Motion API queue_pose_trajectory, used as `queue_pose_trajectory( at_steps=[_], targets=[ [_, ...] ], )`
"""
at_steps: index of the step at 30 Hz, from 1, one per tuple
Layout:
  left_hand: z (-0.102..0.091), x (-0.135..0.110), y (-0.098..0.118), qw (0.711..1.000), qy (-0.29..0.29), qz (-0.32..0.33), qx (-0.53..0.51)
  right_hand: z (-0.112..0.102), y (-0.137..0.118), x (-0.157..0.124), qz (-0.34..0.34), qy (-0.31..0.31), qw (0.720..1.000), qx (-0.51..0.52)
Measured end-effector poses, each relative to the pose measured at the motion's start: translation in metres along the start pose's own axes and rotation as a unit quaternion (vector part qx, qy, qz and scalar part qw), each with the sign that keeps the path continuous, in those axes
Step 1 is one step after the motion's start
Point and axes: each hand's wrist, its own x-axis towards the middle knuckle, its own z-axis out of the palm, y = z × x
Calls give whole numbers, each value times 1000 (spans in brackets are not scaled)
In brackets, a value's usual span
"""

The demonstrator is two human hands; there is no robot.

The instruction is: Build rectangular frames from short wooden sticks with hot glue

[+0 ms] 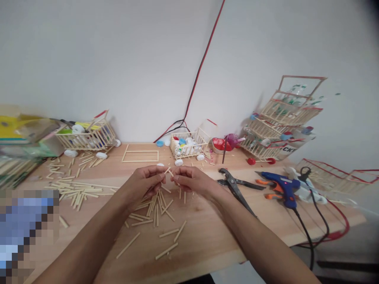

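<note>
Over the middle of the wooden table, my left hand (149,178) is closed in a pinch on a short wooden stick (167,170). Close beside it, my right hand (191,178) pinches another small wooden stick (171,173). The two stick ends are very near each other; whether they touch I cannot tell. Below the hands lies a loose pile of cut wooden sticks (156,205). Behind them a flat rectangular stick frame (140,151) rests on the table, and a small stick cart (189,146) filled with bottle caps stands on white cap wheels.
At right lie black-handled pliers (233,184) and a blue glue gun (280,183) with its cord. Stacked stick carts (269,130) rise behind. A red bowl (221,144) stands at the wall. At left are a larger cart (89,136) and more sticks (79,189).
</note>
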Motion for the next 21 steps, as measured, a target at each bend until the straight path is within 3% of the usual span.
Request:
queue_pose_trajectory(
  at_steps=[4,6,9,11,15,17,21],
  targets=[
    [-1,-1,6,998,13,3,56,0,0,0,-6,8,999,-47],
    [-7,-2,14,986,72,30,145,1,3,1,-34,36,989,-137],
    [-26,-4,27,921,171,107,332,3,10,1,-59,98,948,-295],
    [-39,-6,35,873,192,123,431,5,12,0,-49,117,923,-363],
    [-53,-8,36,836,128,98,524,12,9,-2,-72,132,898,-414],
    [-53,-7,30,823,83,61,559,17,5,-3,-109,130,893,-417],
    [-51,-5,24,804,50,39,591,29,0,-5,-172,90,886,-420]
  ],
)
